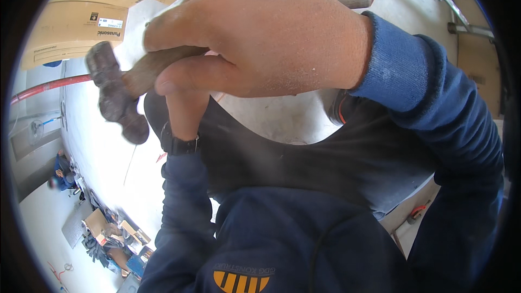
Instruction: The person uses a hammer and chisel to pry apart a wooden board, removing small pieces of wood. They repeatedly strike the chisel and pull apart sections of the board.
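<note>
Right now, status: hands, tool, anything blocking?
Right hand: closed on brown-wood-handled, dark-metal hammer. Hammer: head out to left. Left hand: mostly blocked from view by right, grip unclear.

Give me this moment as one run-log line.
Right hand: holding hammer by wooden handle | Left hand: mostly hidden behind right hand | Background: cardboard boxes, upper left

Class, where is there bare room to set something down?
Mostly bare: pale floor bordered by the hammer, left sleeve and lower-left clutter; a smaller patch between the trouser legs, below the right hand. Crowded: that clutter, and the upper-left cardboard boxes.
</note>
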`<control>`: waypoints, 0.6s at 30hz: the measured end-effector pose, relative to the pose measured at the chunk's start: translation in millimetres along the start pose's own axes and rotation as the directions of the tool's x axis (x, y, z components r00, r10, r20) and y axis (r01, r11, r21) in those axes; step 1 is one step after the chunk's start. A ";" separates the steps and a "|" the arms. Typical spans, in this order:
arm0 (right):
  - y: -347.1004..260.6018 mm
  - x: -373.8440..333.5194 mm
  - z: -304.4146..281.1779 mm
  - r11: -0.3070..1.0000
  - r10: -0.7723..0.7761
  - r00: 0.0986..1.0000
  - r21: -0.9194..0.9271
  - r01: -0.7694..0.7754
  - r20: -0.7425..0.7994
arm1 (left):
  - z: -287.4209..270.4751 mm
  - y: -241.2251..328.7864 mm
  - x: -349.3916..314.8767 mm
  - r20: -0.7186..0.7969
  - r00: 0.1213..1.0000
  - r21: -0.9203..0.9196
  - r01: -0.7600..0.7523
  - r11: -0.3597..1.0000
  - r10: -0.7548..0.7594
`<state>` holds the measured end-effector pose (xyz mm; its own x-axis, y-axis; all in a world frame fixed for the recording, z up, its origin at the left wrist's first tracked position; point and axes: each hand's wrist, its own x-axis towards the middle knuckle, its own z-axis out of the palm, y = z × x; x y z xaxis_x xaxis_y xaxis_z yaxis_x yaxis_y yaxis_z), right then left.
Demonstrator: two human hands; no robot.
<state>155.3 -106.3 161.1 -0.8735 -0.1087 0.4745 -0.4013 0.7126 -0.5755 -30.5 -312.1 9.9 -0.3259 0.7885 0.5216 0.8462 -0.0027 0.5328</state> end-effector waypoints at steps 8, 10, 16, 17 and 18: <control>-14.8 5.1 13.5 0.974 0.127 0.992 -0.190 -0.123 0.009 | 8.7 -13.0 -23.5 0.002 0.956 -0.055 0.293 0.954 -0.294; -11.4 8.6 30.0 0.944 0.144 0.988 -0.292 -0.152 -0.050 | 8.6 -14.5 -27.1 -0.016 0.951 0.061 0.309 0.949 -0.309; 7.3 6.5 42.8 0.982 0.060 0.979 -0.163 -0.092 -0.195 | 1.7 -10.4 -10.5 0.023 0.997 0.109 0.072 0.991 -0.075; 7.9 6.0 42.9 0.971 0.107 0.984 -0.197 -0.133 -0.140 | 1.3 -6.8 -9.8 0.011 0.994 0.030 0.109 0.994 -0.109; 8.2 6.1 43.4 0.957 0.150 0.984 -0.238 -0.168 -0.090 | 1.2 -5.5 -6.7 0.002 0.994 0.000 0.111 0.994 -0.111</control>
<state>134.7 -131.1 130.4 -0.8954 0.0627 0.4407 -0.1718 0.8647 -0.4720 -32.5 -316.7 2.6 -0.4171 0.7852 0.4576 0.8045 0.0848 0.5878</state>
